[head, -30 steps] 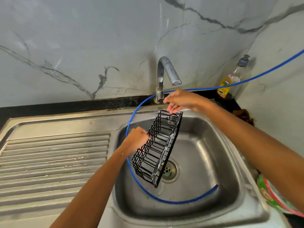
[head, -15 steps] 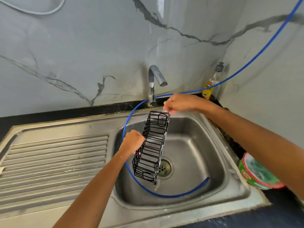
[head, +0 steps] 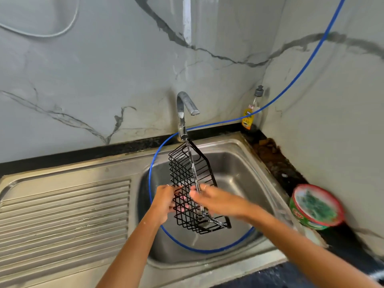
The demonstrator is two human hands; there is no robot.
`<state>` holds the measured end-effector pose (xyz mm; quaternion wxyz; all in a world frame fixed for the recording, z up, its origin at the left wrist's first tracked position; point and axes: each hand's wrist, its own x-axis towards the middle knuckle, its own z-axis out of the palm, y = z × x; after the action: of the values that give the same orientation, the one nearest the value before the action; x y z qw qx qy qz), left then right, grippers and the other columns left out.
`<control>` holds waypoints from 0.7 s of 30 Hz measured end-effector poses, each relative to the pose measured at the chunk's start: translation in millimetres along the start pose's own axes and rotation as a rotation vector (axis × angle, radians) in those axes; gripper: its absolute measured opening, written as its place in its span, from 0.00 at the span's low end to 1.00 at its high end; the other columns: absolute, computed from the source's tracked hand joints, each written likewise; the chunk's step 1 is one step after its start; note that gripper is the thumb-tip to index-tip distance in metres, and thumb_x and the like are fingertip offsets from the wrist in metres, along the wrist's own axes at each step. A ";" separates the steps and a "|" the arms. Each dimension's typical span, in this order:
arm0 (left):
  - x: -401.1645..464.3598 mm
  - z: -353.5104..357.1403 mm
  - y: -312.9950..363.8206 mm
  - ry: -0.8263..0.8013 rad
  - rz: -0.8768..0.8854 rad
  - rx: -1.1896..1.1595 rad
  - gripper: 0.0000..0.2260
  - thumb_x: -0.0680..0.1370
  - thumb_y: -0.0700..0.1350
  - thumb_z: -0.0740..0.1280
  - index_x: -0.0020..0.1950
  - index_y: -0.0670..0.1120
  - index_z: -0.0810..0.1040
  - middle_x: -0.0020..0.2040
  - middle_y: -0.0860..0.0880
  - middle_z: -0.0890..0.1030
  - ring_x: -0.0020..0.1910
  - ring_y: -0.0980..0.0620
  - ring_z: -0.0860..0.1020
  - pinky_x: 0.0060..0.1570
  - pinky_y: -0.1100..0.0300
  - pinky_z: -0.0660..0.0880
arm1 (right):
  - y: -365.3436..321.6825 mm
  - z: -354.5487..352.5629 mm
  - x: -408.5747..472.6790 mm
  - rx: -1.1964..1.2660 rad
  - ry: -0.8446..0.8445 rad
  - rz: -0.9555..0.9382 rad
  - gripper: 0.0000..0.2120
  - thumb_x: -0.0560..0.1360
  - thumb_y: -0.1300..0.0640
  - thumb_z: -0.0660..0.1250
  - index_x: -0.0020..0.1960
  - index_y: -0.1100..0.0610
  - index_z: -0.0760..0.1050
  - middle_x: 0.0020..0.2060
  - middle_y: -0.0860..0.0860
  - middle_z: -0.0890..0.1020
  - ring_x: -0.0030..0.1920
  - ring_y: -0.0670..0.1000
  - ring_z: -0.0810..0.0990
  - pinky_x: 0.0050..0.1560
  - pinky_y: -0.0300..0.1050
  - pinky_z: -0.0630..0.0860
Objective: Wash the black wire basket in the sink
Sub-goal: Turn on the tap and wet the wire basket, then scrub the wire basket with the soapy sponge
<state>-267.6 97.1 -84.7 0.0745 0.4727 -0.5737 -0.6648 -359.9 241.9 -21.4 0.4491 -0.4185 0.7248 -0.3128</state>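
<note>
The black wire basket (head: 187, 169) stands on end, tilted, over the steel sink (head: 239, 175) just below the tap (head: 184, 104). A wet, shiny strip runs along its rim, and water drips from its lower end. My left hand (head: 164, 202) grips the mesh on the basket's left side near its lower half. My right hand (head: 218, 201) is blurred, with its fingers curled on the rim at the basket's middle.
A blue hose (head: 151, 169) loops through the sink bowl and runs up the right wall. A soap bottle (head: 250, 113) stands in the back corner. A green and red tub (head: 315, 206) sits on the dark counter at the right. The ribbed drainboard (head: 62, 215) lies to the left.
My right hand has come down from the basket's top end near the tap to its middle. The basket has swung more upright, with its open side turned to the right.
</note>
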 end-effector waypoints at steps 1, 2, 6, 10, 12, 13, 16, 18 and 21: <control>-4.7 3.3 -1.2 -0.008 -0.006 -0.053 0.17 0.79 0.36 0.52 0.56 0.36 0.79 0.42 0.40 0.84 0.36 0.43 0.82 0.33 0.54 0.80 | 5.3 12.0 -1.9 0.064 0.020 -0.026 0.18 0.80 0.46 0.59 0.67 0.50 0.64 0.56 0.50 0.79 0.55 0.48 0.78 0.60 0.46 0.75; -9.2 6.8 -1.8 -0.017 -0.023 -0.099 0.17 0.79 0.36 0.52 0.56 0.36 0.79 0.41 0.41 0.84 0.35 0.45 0.82 0.30 0.57 0.78 | 9.6 21.1 -3.5 0.088 0.073 -0.056 0.14 0.79 0.50 0.61 0.63 0.50 0.65 0.54 0.54 0.80 0.53 0.51 0.80 0.59 0.49 0.76; -35.7 11.3 -0.6 -0.128 -0.056 -0.330 0.12 0.79 0.44 0.57 0.52 0.39 0.78 0.37 0.45 0.83 0.31 0.50 0.81 0.28 0.60 0.76 | 12.9 29.8 -7.3 0.049 0.174 -0.096 0.12 0.78 0.56 0.62 0.60 0.51 0.64 0.53 0.63 0.79 0.52 0.62 0.80 0.55 0.58 0.76; -40.0 12.7 9.1 -0.314 -0.153 -0.296 0.27 0.75 0.64 0.61 0.57 0.42 0.80 0.48 0.43 0.84 0.46 0.44 0.81 0.52 0.47 0.76 | 15.9 16.9 -13.2 -0.149 0.205 -0.147 0.15 0.78 0.58 0.62 0.63 0.57 0.65 0.53 0.55 0.79 0.51 0.53 0.79 0.55 0.49 0.75; -37.0 21.9 14.0 -0.279 -0.245 -0.215 0.35 0.66 0.71 0.68 0.60 0.45 0.80 0.56 0.41 0.83 0.54 0.40 0.81 0.56 0.38 0.74 | 18.3 14.9 -14.6 -0.241 0.203 -0.132 0.11 0.76 0.60 0.61 0.58 0.58 0.66 0.46 0.54 0.77 0.45 0.54 0.77 0.47 0.50 0.75; -36.5 28.2 13.8 -0.237 -0.279 -0.200 0.38 0.61 0.71 0.72 0.61 0.47 0.79 0.57 0.40 0.83 0.54 0.39 0.81 0.52 0.38 0.77 | 20.7 16.5 -14.4 -0.284 0.201 -0.119 0.10 0.76 0.62 0.61 0.56 0.59 0.66 0.43 0.55 0.76 0.43 0.55 0.77 0.45 0.52 0.74; -34.3 45.0 5.4 -0.097 -0.252 -0.314 0.32 0.64 0.63 0.76 0.59 0.43 0.79 0.52 0.39 0.84 0.49 0.39 0.83 0.43 0.47 0.81 | 25.5 18.5 -16.8 -0.343 0.195 -0.109 0.10 0.76 0.61 0.60 0.57 0.59 0.66 0.43 0.57 0.78 0.44 0.58 0.78 0.47 0.56 0.76; -35.1 48.8 1.4 -0.087 -0.211 -0.338 0.26 0.66 0.58 0.75 0.56 0.40 0.80 0.49 0.39 0.82 0.46 0.40 0.81 0.43 0.51 0.79 | 29.1 13.5 -21.5 -0.343 0.166 -0.137 0.15 0.79 0.55 0.61 0.63 0.59 0.68 0.53 0.58 0.80 0.53 0.57 0.78 0.57 0.55 0.75; -36.1 49.5 3.7 -0.069 -0.176 -0.318 0.19 0.67 0.55 0.75 0.52 0.45 0.80 0.53 0.40 0.79 0.50 0.41 0.79 0.44 0.50 0.78 | 31.3 -9.9 -37.2 -0.363 0.192 -0.132 0.24 0.80 0.44 0.56 0.72 0.54 0.65 0.68 0.53 0.73 0.67 0.49 0.71 0.68 0.43 0.64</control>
<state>-284.9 153.4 -67.2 0.0701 0.4802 -0.4200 -0.7669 -369.9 289.9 -28.8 0.2738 -0.5074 0.7797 -0.2440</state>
